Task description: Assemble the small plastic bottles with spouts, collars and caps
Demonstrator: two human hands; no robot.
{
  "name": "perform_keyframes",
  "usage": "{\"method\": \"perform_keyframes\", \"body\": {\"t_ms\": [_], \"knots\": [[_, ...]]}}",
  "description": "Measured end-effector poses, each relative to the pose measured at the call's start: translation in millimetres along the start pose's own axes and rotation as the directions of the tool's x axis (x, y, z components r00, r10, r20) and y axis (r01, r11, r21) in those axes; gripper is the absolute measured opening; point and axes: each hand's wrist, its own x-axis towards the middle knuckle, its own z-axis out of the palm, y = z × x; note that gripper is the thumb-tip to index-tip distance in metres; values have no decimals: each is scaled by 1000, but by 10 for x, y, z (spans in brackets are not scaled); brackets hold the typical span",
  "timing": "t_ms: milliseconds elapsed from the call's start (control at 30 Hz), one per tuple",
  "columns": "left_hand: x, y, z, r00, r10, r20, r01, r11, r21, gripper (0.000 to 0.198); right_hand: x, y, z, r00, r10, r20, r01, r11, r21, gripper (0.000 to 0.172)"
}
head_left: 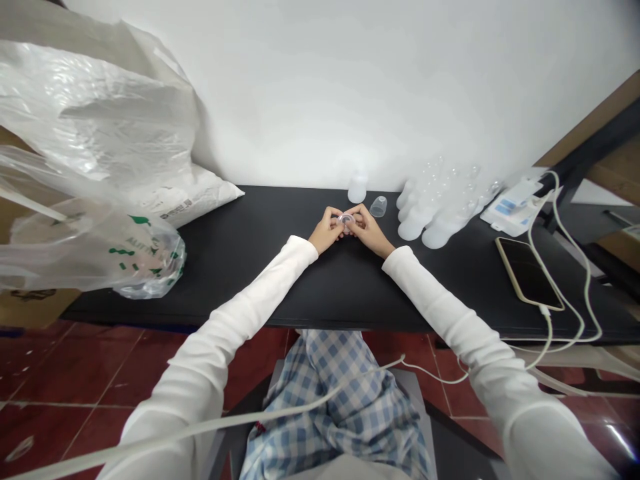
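Both my hands meet over the middle of the black table (pixel 260 267). My left hand (pixel 327 230) and my right hand (pixel 365 229) pinch a small clear round plastic piece (pixel 346 219) between their fingertips, fingers closed on it from either side. Just behind them a white plastic cap (pixel 357 187) stands near the wall, and a small clear cup (pixel 379 206) lies on its side beside it.
Several stacked white and clear plastic pieces (pixel 435 207) lie at the back right. A phone (pixel 529 272) with a white cable, and a white-blue packet (pixel 513 203), rest at the right. Large plastic bags (pixel 95 167) fill the left end.
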Motion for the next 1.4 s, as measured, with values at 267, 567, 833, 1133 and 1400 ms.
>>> {"method": "perform_keyframes", "body": {"t_ms": [267, 567, 833, 1133, 1400], "knots": [[-20, -28, -7, 999, 53, -6, -53, 998, 16, 27, 0, 37, 5, 1000, 7, -1, -7, 1000, -16, 46], [54, -14, -119, 984, 173, 37, -166, 974, -155, 36, 43, -15, -58, 994, 106, -17, -104, 990, 94, 59], [-6, 74, -116, 1000, 15, -12, -17, 978, -206, 32, 9, -29, 7, 994, -1, -108, 0, 1000, -8, 52], [37, 1, -87, 999, 28, 46, -25, 998, -53, 35, 29, 11, -14, 989, -36, -142, 31, 999, -42, 51], [125, -78, -18, 999, -42, -29, 42, 999, -11, 47, 29, 8, 10, 985, -10, -171, -1, 998, -67, 55]]}}
